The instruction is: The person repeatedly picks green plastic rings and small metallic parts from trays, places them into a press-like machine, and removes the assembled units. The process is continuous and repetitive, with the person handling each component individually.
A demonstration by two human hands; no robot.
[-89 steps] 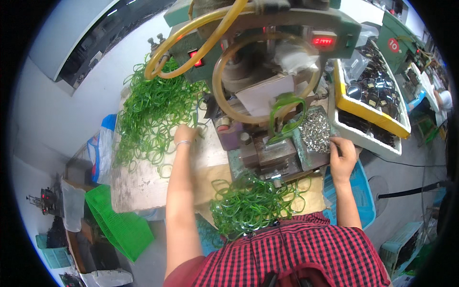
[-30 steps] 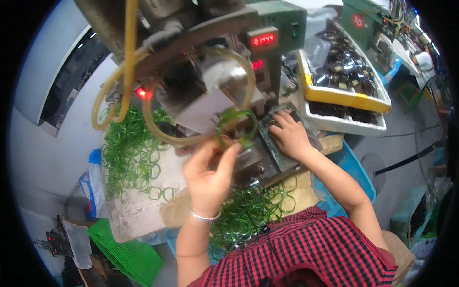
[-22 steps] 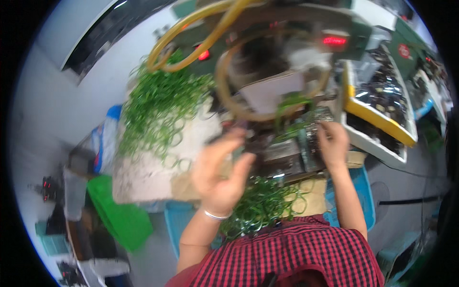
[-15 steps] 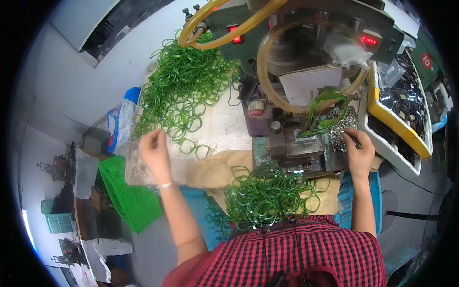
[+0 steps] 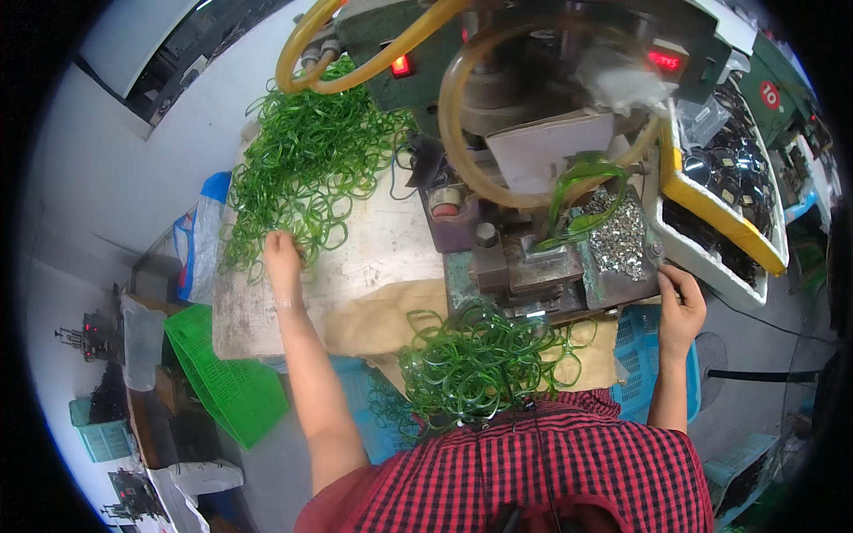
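My left hand (image 5: 283,259) reaches down into the near edge of a large pile of green translucent rings (image 5: 311,151) on the board. Its fingers are drawn together among the loose rings, and I cannot make out what is in them. At the front right corner of the press bed, my right hand (image 5: 681,306) has thumb and fingers curled closed, the tips by the plate's edge. Any small piece in them is hidden. Beside it lies a heap of small shiny metal pieces (image 5: 617,240). A green ring (image 5: 586,209) stands tilted at the press tooling (image 5: 538,266).
Another tangle of green rings (image 5: 475,364) rests on brown cloth at my lap. Yellow hoses (image 5: 458,124) loop before the green press (image 5: 391,89). White foam boxes (image 5: 746,258) with dark glossy parts stand right. A green crate (image 5: 227,373) is left; a blue basket (image 5: 635,355) lies below.
My left hand has moved inward onto the rings. My right hand has drawn back from the metal pieces to the plate's corner. The whole view has shifted slightly.
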